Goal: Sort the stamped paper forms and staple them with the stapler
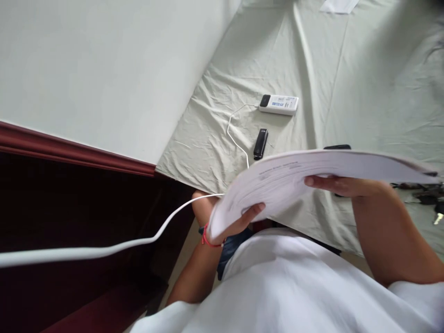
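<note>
A person in a white shirt (277, 282) holds a thick sheaf of printed pages (277, 180) in both hands, above the near edge of a surface covered in pale, creased cloth (222, 125). The left hand (239, 224), a red thread bracelet (208, 240) at its wrist, clamps the sheaf's lower left end, thumb pressed on the printed face; the right hand (350, 186) grips farther along, its thumb also flat on the paper. The fingers behind are hidden. The stack bows between the grips, its right end jutting free past the right hand.

Handling it well seems to call for even thumb pressure, since a slack pinch could let inner sheets slide, and for flattening the bow so the edges line up. A white cable (163, 236) passing by the left hand looks worth keeping clear of the pages. Beyond the sheaf lie a black stapler (261, 144) and a white power bank (278, 105); keys (439, 217) rest at right.
</note>
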The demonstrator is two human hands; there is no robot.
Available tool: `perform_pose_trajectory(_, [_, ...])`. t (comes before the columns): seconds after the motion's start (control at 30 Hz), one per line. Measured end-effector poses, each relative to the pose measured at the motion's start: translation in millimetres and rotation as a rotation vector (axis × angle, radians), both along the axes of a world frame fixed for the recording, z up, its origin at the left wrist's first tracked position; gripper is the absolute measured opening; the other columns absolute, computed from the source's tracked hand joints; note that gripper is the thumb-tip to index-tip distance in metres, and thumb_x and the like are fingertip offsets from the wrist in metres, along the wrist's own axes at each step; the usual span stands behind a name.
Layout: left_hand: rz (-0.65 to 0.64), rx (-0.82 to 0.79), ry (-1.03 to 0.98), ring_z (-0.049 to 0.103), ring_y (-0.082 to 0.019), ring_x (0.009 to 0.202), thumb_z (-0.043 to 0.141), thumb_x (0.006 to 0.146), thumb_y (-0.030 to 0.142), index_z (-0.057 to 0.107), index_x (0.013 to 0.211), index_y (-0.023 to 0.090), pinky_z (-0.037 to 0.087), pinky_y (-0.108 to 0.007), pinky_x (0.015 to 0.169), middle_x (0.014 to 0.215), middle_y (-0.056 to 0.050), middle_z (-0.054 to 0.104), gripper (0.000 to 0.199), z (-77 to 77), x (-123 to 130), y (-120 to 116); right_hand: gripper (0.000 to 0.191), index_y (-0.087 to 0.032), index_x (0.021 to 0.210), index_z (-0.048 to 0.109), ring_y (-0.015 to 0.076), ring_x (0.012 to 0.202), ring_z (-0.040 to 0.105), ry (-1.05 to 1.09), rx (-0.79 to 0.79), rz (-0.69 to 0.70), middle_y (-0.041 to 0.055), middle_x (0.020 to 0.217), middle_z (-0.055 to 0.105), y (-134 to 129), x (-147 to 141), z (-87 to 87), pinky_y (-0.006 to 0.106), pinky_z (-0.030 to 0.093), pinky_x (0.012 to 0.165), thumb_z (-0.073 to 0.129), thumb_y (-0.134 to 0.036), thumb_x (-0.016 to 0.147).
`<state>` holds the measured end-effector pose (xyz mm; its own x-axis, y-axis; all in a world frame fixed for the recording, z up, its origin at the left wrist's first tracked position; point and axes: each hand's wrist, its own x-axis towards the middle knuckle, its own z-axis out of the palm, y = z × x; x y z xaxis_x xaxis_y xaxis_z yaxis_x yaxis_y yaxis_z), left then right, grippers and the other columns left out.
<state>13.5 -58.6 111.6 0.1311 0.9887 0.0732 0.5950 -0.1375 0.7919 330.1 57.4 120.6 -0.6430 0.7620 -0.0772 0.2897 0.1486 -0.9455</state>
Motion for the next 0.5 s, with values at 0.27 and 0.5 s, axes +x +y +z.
perform_pose_trajectory(0.27, [0.241,-0.686,-1.096,0.065,-0.038,0.13,0.09,0.075,0.046,0.076,0.12,0.018,0.046,-0.056,0.118,0.126,-0.014,0.077,0.055,-50.7,44,-6,0.041,-0.022,0.116,0.078,0.0332,0.101,0.078,0.137,-0.66,-0.227,0.0086,0.113,0.08,-22,2,-33.0,0.045,0.067,0.085,0.074,-0.053,0.09])
perform_pose_trajectory(0.5, [0.538,-0.552,-1.19,0.07,-0.034,0.123,0.089,0.074,0.05,0.077,0.106,0.016,0.05,-0.05,0.115,0.11,-0.012,0.081,0.048,-56.9,49,2,0.036,-0.022,0.104,0.081,0.0324,0.094,0.08,0.171,-0.816,-0.287,0.0099,0.105,0.082,-16,-9,-53.0,0.044,0.068,0.082,0.082,-0.052,0.083])
